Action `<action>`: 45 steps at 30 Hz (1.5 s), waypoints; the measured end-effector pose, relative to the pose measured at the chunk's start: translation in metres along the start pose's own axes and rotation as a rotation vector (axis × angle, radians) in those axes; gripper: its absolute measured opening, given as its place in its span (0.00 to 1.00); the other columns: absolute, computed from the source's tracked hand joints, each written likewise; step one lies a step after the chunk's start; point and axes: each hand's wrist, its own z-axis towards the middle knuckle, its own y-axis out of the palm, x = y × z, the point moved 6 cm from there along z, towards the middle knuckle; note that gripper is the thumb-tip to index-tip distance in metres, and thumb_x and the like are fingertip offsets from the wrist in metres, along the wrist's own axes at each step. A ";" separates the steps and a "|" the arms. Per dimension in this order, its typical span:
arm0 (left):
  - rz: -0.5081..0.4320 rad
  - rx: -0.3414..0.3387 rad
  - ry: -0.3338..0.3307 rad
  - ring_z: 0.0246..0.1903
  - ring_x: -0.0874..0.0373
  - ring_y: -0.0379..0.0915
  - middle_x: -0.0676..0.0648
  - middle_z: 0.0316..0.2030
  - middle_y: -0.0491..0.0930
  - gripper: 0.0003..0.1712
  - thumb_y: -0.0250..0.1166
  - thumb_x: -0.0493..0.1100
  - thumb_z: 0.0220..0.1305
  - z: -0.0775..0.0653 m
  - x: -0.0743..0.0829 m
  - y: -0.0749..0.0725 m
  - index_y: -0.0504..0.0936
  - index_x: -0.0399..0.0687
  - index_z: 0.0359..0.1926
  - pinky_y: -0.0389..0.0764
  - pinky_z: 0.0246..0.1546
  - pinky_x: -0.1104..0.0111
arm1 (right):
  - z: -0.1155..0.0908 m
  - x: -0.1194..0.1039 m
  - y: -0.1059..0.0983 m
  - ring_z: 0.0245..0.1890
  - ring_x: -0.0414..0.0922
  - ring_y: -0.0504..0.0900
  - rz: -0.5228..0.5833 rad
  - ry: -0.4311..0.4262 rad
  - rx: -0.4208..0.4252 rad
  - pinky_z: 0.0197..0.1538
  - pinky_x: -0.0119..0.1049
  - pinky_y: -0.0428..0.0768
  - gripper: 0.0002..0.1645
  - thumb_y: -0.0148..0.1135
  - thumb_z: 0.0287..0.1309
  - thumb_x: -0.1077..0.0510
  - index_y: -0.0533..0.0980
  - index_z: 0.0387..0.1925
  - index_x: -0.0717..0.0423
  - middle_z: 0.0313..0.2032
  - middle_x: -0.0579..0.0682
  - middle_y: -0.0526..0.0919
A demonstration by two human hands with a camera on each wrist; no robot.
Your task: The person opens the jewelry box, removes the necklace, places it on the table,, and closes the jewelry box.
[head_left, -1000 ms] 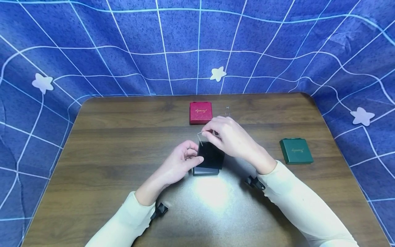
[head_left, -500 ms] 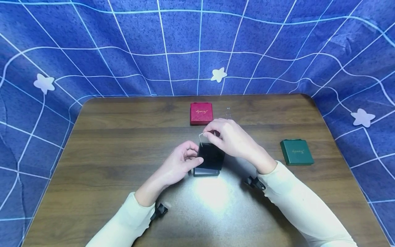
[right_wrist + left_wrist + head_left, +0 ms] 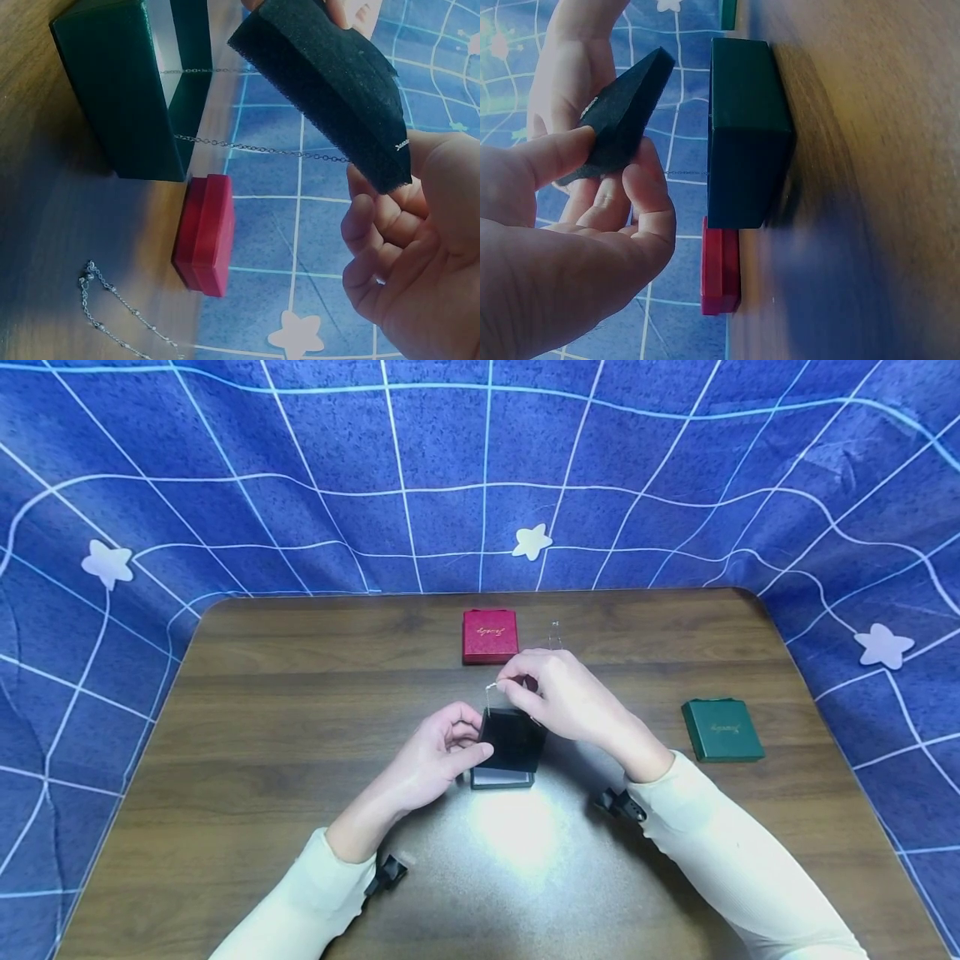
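Pinching a black foam pad [image 3: 513, 739] directly over the open green box [image 3: 112, 97] with the left hand [image 3: 431, 756], pressing the thumb on the upper face and bending the fingers beneath, clamped firmly at the edge. Tilted and lifted clear of the open green box, yet hiding most of its opening in the head view. Pinching a fine silver chain [image 3: 488, 697] with the right hand [image 3: 562, 693], above the far side of the open green box, bringing thumb and forefinger together on the links at the pad's far edge and bending the other fingers. Hanging in 2 strands from around the pad, down into the open green box, in the right wrist view.

Beyond the open green box, closed, with gold lettering on top: a red box [image 3: 490, 637]. Also beyond the open green box, slightly to its right and near the red box: a beaded chain [image 3: 109, 296], lying in a loose loop. Well to the right of the open green box: a green lettered case [image 3: 723, 730]; cannot tell whether just a lid or a whole box. Under the open green box: a wooden table [image 3: 300, 710]. Well behind the open green box: blue cloth [image 3: 300, 443] with pale lines and 3 stars.
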 end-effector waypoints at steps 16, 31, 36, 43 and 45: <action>0.020 0.019 0.005 0.46 0.51 0.82 0.42 0.45 0.88 0.12 0.69 0.32 0.70 0.001 0.001 -0.001 0.77 0.37 0.50 0.81 0.47 0.68 | -0.001 0.012 -0.001 0.25 0.41 0.75 0.061 0.118 0.017 0.30 0.35 0.73 0.06 0.66 0.70 0.60 0.88 0.39 0.52 0.25 0.42 0.79; 0.025 0.027 0.010 0.43 0.50 0.81 0.43 0.41 0.87 0.12 0.70 0.32 0.69 0.001 0.002 0.000 0.77 0.37 0.49 0.80 0.40 0.70 | -0.005 0.022 -0.004 0.25 0.43 0.75 0.089 0.217 0.020 0.31 0.38 0.73 0.06 0.66 0.67 0.60 0.88 0.37 0.51 0.24 0.43 0.80; 0.031 0.038 0.007 0.42 0.50 0.80 0.43 0.40 0.86 0.12 0.70 0.32 0.68 0.001 0.002 -0.001 0.77 0.37 0.49 0.79 0.39 0.71 | -0.006 0.024 -0.006 0.25 0.43 0.75 0.094 0.247 0.029 0.32 0.39 0.74 0.06 0.66 0.66 0.60 0.87 0.37 0.53 0.24 0.44 0.80; 0.034 0.054 -0.006 0.40 0.50 0.79 0.43 0.39 0.85 0.13 0.71 0.32 0.68 0.001 0.001 -0.002 0.77 0.38 0.49 0.79 0.38 0.70 | -0.009 0.028 -0.009 0.26 0.43 0.76 0.091 0.277 0.070 0.33 0.38 0.74 0.06 0.66 0.66 0.60 0.87 0.36 0.54 0.24 0.44 0.81; 0.031 0.058 -0.009 0.40 0.50 0.79 0.43 0.38 0.85 0.13 0.71 0.32 0.68 0.001 0.001 -0.003 0.76 0.38 0.49 0.79 0.38 0.70 | -0.009 0.029 -0.010 0.24 0.43 0.75 0.091 0.284 0.078 0.32 0.38 0.74 0.06 0.66 0.66 0.60 0.87 0.36 0.54 0.24 0.44 0.81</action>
